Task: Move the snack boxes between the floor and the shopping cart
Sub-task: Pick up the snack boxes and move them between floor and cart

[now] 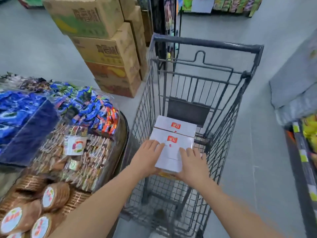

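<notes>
Both hands grip one flat white cardboard snack box (pixel 171 152) inside the dark wire-mesh shopping cart (pixel 197 103): the left hand (pixel 148 158) clamps its left edge with fingers spread over the smooth lid, and the right hand (pixel 193 164) clamps its right edge the same way. A small red label marks the lid between the fingertips. Just beyond the hands a second white box (pixel 176 125) of the same shape lies touching the first, deeper in the basket. Left of the left forearm, a round display bin (pixel 120 134) holds crinkly foil-wrapped sweets and ridged brown biscuit rolls. Stacked corrugated cartons (pixel 106 50) stand farther off on the grey floor.
</notes>
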Demonstrator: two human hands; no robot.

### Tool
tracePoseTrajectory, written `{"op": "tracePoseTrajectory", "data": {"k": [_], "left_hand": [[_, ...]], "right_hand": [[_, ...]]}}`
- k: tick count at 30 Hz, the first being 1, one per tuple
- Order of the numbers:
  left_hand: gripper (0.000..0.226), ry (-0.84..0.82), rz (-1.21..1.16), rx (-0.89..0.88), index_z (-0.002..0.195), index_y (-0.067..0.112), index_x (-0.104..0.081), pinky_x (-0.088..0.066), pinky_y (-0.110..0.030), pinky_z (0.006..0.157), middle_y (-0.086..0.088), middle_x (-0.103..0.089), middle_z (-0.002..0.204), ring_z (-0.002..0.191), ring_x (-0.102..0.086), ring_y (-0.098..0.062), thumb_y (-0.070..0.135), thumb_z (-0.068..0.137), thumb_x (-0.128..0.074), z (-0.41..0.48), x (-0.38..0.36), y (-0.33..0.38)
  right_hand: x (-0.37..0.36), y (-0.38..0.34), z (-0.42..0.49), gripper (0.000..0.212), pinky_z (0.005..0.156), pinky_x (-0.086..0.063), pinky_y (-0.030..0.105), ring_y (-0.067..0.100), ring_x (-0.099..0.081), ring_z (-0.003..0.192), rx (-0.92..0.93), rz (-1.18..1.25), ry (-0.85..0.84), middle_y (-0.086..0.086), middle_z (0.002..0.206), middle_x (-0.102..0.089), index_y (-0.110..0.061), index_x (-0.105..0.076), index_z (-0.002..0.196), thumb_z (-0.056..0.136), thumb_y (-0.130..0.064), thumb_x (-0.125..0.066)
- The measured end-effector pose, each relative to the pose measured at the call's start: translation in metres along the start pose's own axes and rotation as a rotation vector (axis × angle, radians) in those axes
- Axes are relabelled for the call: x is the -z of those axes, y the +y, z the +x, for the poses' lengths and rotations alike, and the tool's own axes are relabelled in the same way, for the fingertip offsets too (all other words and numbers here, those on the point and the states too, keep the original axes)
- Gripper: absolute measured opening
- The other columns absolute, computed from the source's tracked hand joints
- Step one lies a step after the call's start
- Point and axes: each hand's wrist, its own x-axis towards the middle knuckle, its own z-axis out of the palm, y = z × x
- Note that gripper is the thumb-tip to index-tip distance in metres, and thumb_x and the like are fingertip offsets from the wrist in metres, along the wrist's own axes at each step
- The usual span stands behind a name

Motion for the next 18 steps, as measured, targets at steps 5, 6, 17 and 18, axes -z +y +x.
{"op": "tracePoseTrajectory", "data": {"k": [5, 6, 17, 18], "left_hand": [[0.087, -0.032, -0.001, 0.0, 0.143, 0.013, -0.025, -0.02, -0.039, 0.113, -0.006, -0.035, 0.144, 0.133, -0.03, -0.026, 0.045, 0.075, -0.069, 0.041, -0.074, -0.018], [0.086, -0.041, 0.005, 0.011, 0.142, 0.013, -0.025, -0.02, -0.04, 0.113, -0.006, -0.036, 0.143, 0.133, -0.03, -0.026, 0.042, 0.075, -0.07, 0.046, -0.083, -0.019], [0.081, -0.025, 0.042, 0.064, 0.14, 0.01, -0.024, -0.024, -0.04, 0.11, -0.012, -0.035, 0.136, 0.125, -0.033, -0.03, 0.032, 0.077, -0.069, 0.072, -0.133, -0.037], [0.079, -0.022, 0.036, 0.062, 0.14, 0.01, -0.025, -0.025, -0.039, 0.109, -0.012, -0.035, 0.135, 0.124, -0.033, -0.029, 0.029, 0.077, -0.069, 0.073, -0.135, -0.037]], "right_hand": [[-0.073, 0.005, 0.037, 0.09, 0.102, -0.031, 0.053, 0.026, -0.036, 0.123, -0.08, 0.003, -0.029, 0.003, 0.131, -0.044, -0.023, -0.027, 0.139, 0.069, -0.063, -0.068], [-0.082, 0.005, 0.041, 0.089, 0.103, -0.03, 0.054, 0.026, -0.036, 0.124, -0.087, 0.003, -0.029, 0.003, 0.132, -0.045, -0.023, -0.029, 0.138, 0.069, -0.062, -0.069], [-0.141, 0.008, 0.078, 0.077, 0.097, -0.035, 0.045, 0.027, -0.044, 0.113, -0.038, -0.06, 0.053, 0.005, 0.121, -0.051, -0.018, -0.044, 0.124, 0.061, -0.046, -0.078], [-0.143, 0.01, 0.079, 0.073, 0.095, -0.036, 0.043, 0.027, -0.045, 0.111, -0.03, -0.057, 0.063, 0.006, 0.119, -0.052, -0.017, -0.048, 0.119, 0.06, -0.046, -0.079]]}}
